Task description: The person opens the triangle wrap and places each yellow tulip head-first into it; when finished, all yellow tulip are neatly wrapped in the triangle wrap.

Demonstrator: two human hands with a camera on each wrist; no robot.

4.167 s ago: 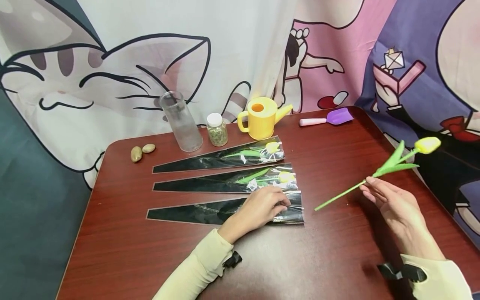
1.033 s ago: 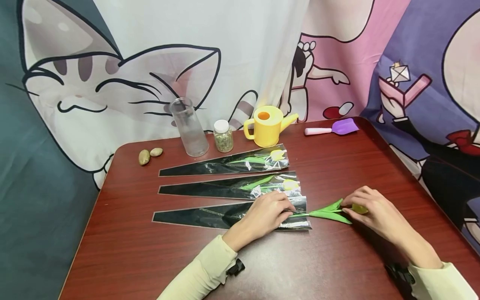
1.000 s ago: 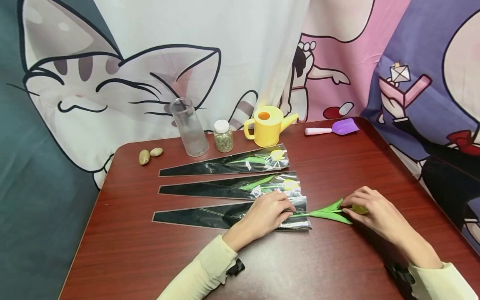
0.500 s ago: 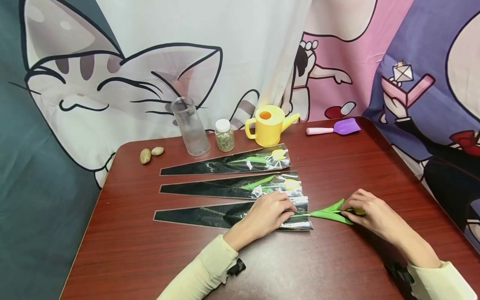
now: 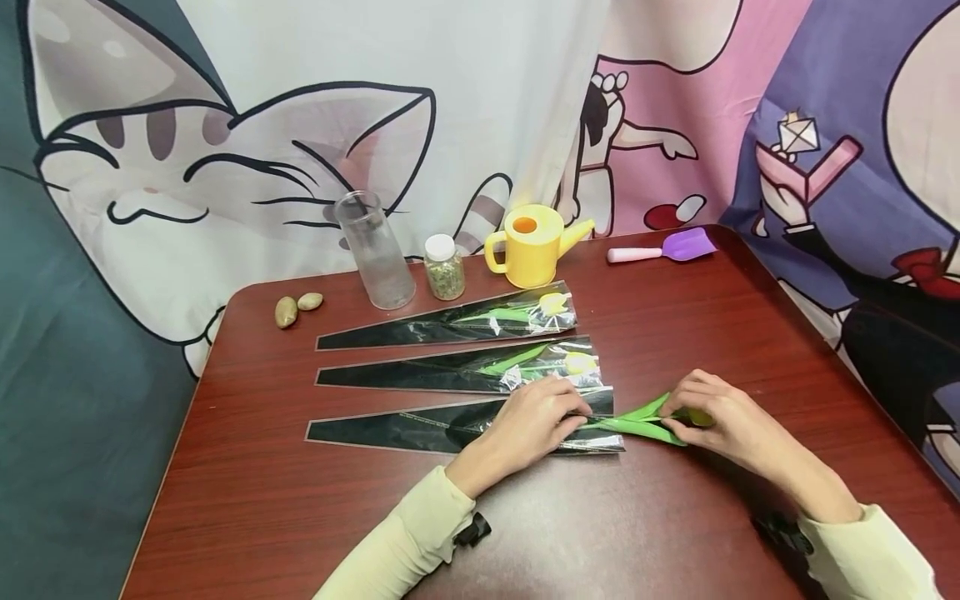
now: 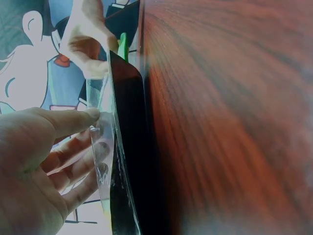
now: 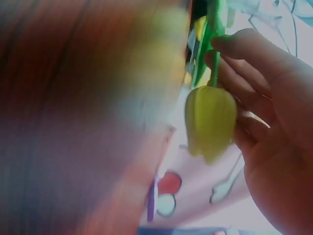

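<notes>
Three long clear-and-black flower sleeves lie side by side on the red-brown table (image 5: 300, 517). My left hand (image 5: 536, 417) pinches the wide mouth of the nearest sleeve (image 5: 420, 427) and holds it apart; the film (image 6: 105, 147) shows between thumb and fingers. My right hand (image 5: 705, 417) grips a yellow artificial tulip (image 7: 210, 120) just below its bud, its green leaves (image 5: 637, 419) at the sleeve mouth and its stem inside. The two farther sleeves (image 5: 450, 368) each hold a yellow tulip.
Along the table's far edge stand a clear glass vase (image 5: 372, 250), a small white-capped jar (image 5: 442, 267) and a yellow watering can (image 5: 528, 243). A purple toy shovel (image 5: 663, 247) lies at the back right, two pebbles (image 5: 296, 307) at the back left. A cartoon curtain hangs behind.
My right hand has brought the tulip down from the air to the table and slid it leftward, stem first, into the nearest sleeve. The left hand stays at the sleeve mouth.
</notes>
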